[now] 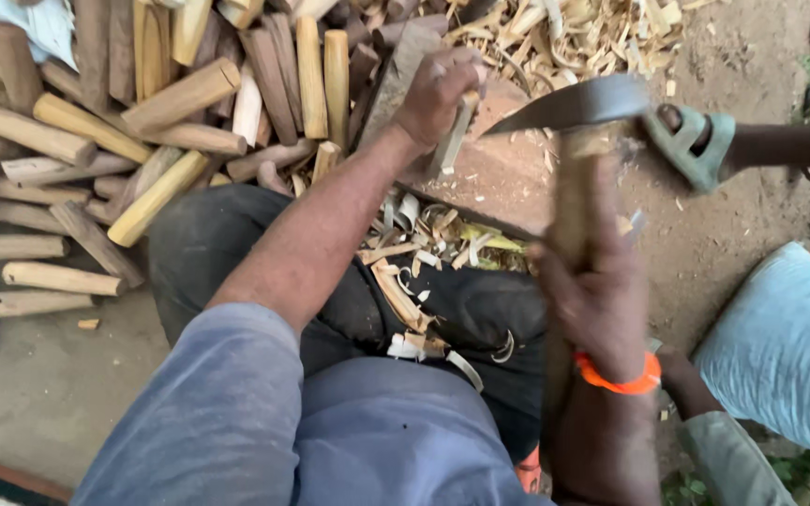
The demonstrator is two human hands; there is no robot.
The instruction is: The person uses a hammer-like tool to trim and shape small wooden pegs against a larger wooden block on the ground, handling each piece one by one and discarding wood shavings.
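Note:
My left hand (438, 94) is closed around a short pale wooden stick (453, 141), holding it upright on a reddish-brown wooden block (503, 183). My right hand (592, 290), with an orange band at the wrist, grips the long wooden handle (574, 201) of a curved-bladed knife. The grey blade (574, 103) is blurred and points left, its tip close to the stick and just right of my left hand. Curled wood shavings (405, 300) lie on my dark trousers.
A pile of cut wooden sticks (142, 122) covers the ground at the left. More shavings (574, 33) are heaped at the top. Another person's foot in a green sandal (696, 141) rests right of the blade, and their light blue garment (789, 347) is at lower right.

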